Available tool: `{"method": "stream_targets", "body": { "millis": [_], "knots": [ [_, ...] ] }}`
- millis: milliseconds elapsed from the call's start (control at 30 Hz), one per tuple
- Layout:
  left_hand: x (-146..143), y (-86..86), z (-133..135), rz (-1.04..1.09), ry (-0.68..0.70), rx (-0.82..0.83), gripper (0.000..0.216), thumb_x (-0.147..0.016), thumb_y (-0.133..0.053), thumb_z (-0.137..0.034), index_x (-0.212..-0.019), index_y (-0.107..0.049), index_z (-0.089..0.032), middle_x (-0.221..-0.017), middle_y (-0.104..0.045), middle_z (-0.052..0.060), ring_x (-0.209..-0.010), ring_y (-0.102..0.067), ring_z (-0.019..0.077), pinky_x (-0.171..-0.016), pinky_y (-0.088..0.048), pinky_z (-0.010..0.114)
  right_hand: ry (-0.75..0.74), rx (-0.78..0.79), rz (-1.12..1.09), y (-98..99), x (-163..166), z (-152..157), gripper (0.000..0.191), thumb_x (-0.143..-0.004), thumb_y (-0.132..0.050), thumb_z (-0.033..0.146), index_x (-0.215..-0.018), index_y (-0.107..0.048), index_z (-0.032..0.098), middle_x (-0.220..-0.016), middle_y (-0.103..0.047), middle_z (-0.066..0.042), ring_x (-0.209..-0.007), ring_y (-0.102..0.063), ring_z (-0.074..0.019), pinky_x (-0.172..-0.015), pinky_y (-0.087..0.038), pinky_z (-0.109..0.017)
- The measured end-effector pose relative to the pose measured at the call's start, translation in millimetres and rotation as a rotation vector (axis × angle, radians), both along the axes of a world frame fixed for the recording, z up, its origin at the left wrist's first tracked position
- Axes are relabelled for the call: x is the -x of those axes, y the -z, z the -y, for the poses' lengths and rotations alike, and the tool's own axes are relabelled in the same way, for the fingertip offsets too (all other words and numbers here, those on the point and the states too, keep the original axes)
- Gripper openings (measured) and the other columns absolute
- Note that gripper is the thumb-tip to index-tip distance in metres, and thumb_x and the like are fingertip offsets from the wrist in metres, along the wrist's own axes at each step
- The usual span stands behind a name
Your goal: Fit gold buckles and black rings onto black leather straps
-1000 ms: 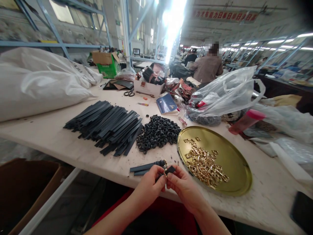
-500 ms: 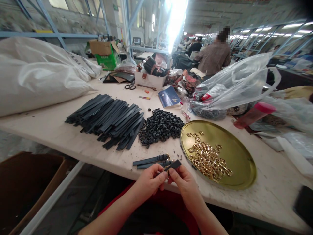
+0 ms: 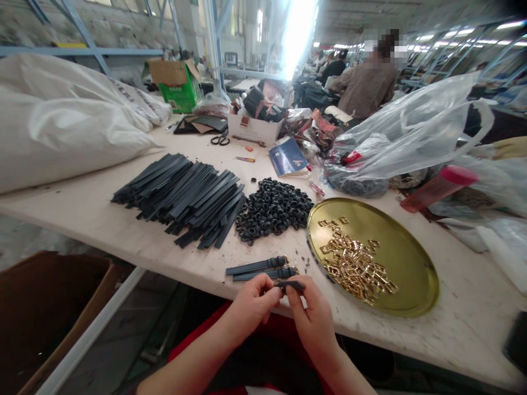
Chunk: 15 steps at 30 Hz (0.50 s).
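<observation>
Between my two hands, just over the table's front edge, is a short dark strap point(image 3: 293, 286). My left hand point(image 3: 256, 300) pinches one end, where a small glint of gold shows; the rest of that end is hidden by my fingers. My right hand point(image 3: 312, 310) grips the other end between thumb and fingers. Right behind my hands lie two dark straps with gold buckles point(image 3: 263, 269). Farther back are a heap of small black loops point(image 3: 275, 211) and, to its left, a wide stack of flat dark strips point(image 3: 181, 197). Gold buckles point(image 3: 358, 266) are piled on a round tray point(image 3: 415, 280) at the right.
On the table point(image 3: 164, 280) stand a white sack point(image 3: 61, 126) and a green box point(image 3: 179, 93) at the left. Scissors point(image 3: 220, 139), a blue booklet point(image 3: 288, 157), a clear plastic bag point(image 3: 395, 148) and a pink bottle point(image 3: 440, 188) lie behind. A person point(image 3: 364, 82) is farther off.
The strap in my hands has turned from its flat face to its narrow edge. My right hand has shifted slightly, its fingers now bent around the strap. The view has moved a little.
</observation>
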<state>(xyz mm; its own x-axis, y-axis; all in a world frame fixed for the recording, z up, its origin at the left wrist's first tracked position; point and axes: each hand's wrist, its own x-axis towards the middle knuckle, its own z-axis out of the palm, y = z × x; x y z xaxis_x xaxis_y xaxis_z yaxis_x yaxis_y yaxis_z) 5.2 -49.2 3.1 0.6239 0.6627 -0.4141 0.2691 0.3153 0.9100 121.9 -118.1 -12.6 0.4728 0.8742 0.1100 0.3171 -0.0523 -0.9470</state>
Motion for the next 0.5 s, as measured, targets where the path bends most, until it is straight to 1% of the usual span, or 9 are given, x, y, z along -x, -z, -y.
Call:
{"method": "stream_targets", "body": {
  "millis": [33, 100, 167, 200, 267, 333, 367, 433, 500],
  "knots": [
    [0.3, 0.7, 1.9, -0.020, -0.023, -0.075, 0.025, -0.076, -0.048, -0.038, -0.063, -0.040, -0.019, -0.046, -0.037, -0.009, -0.040, -0.033, 0.0064, -0.042, -0.025, 0.019, -0.006, -0.006, 0.008, -0.2, 0.2, 0.4, 0.013, -0.079, -0.053, 0.034, -0.078, -0.058, 0.021, -0.076, -0.060, -0.003, -0.072, -0.054, -0.0183, -0.067, -0.043, -0.030],
    [2.6, 0.2, 3.9, -0.044, -0.031, -0.230, 0.024, -0.077, -0.049, -0.036, -0.062, -0.042, -0.018, -0.052, -0.039, -0.007, -0.048, -0.036, 0.0077, -0.047, -0.027, 0.019, -0.036, 0.044, -0.107, -1.2, 0.5, 0.3, 0.013, -0.077, -0.056, 0.034, -0.076, -0.057, 0.021, -0.073, -0.060, -0.002, -0.068, -0.054, -0.0174, -0.063, -0.043, -0.029],
    [6.3, -2.8, 2.8, -0.057, 0.022, -0.332, 0.025, -0.076, -0.051, -0.036, -0.062, -0.044, -0.017, -0.056, -0.041, -0.006, -0.055, -0.037, 0.0086, -0.051, -0.028, 0.020, -0.086, 0.109, -0.291, -3.1, 1.0, -0.4, 0.018, -0.076, -0.057, 0.038, -0.078, -0.056, 0.020, -0.074, -0.061, -0.002, -0.069, -0.055, -0.0176, -0.063, -0.044, -0.029],
    [8.3, -4.8, 1.0, -0.064, 0.054, -0.350, 0.026, -0.075, -0.053, -0.037, -0.062, -0.044, -0.017, -0.057, -0.041, -0.006, -0.055, -0.037, 0.0087, -0.051, -0.028, 0.020, -0.115, 0.129, -0.360, -4.3, 1.2, -0.8, 0.020, -0.075, -0.058, 0.040, -0.078, -0.056, 0.020, -0.075, -0.062, -0.003, -0.070, -0.055, -0.0178, -0.064, -0.044, -0.029],
    [11.3, -7.7, -3.9, -0.071, 0.094, -0.316, 0.028, -0.074, -0.055, -0.039, -0.060, -0.043, -0.017, -0.053, -0.041, -0.006, -0.052, -0.037, 0.0081, -0.048, -0.027, 0.019, -0.150, 0.137, -0.401, -7.4, 0.7, -1.7, 0.023, -0.073, -0.060, 0.041, -0.077, -0.055, 0.019, -0.073, -0.061, -0.001, -0.069, -0.054, -0.0169, -0.063, -0.043, -0.028],
    [12.5, -7.9, -9.8, -0.056, 0.091, -0.217, 0.029, -0.073, -0.055, -0.039, -0.061, -0.042, -0.018, -0.050, -0.043, -0.007, -0.045, -0.038, 0.0072, -0.044, -0.027, 0.019, -0.207, 0.124, -0.349, -10.8, -3.3, -4.3, 0.023, -0.074, -0.059, 0.041, -0.074, -0.054, 0.020, -0.068, -0.058, 0.000, -0.065, -0.052, -0.0152, -0.061, -0.041, -0.027],
    [12.4, -7.0, -12.8, -0.039, 0.076, -0.160, 0.028, -0.073, -0.056, -0.039, -0.062, -0.041, -0.018, -0.049, -0.044, -0.008, -0.043, -0.039, 0.0070, -0.043, -0.028, 0.019, -0.265, 0.121, -0.315, -12.2, -7.6, -7.3, 0.023, -0.076, -0.057, 0.042, -0.073, -0.054, 0.019, -0.067, -0.057, 0.001, -0.065, -0.052, -0.0148, -0.061, -0.041, -0.026],
    [11.2, -4.1, -18.9, 0.020, 0.036, -0.075, 0.023, -0.071, -0.057, -0.036, -0.070, -0.042, -0.018, -0.050, -0.048, -0.008, -0.040, -0.043, 0.0076, -0.042, -0.032, 0.019, -0.396, 0.143, -0.247, -13.3, -20.7, -18.9, 0.029, -0.083, -0.045, 0.044, -0.076, -0.056, 0.019, -0.067, -0.056, 0.000, -0.066, -0.053, -0.0152, -0.062, -0.042, -0.027],
    [9.4, -1.1, -25.1, 0.073, 0.005, -0.056, 0.024, -0.071, -0.057, -0.033, -0.084, -0.045, -0.017, -0.053, -0.051, -0.007, -0.043, -0.047, 0.0085, -0.044, -0.037, 0.020, -0.419, 0.177, -0.091, -10.3, -37.7, -39.1, 0.038, -0.088, -0.032, 0.044, -0.080, -0.059, 0.018, -0.066, -0.057, -0.002, -0.065, -0.054, -0.0157, -0.061, -0.043, -0.027]
  ]
}}
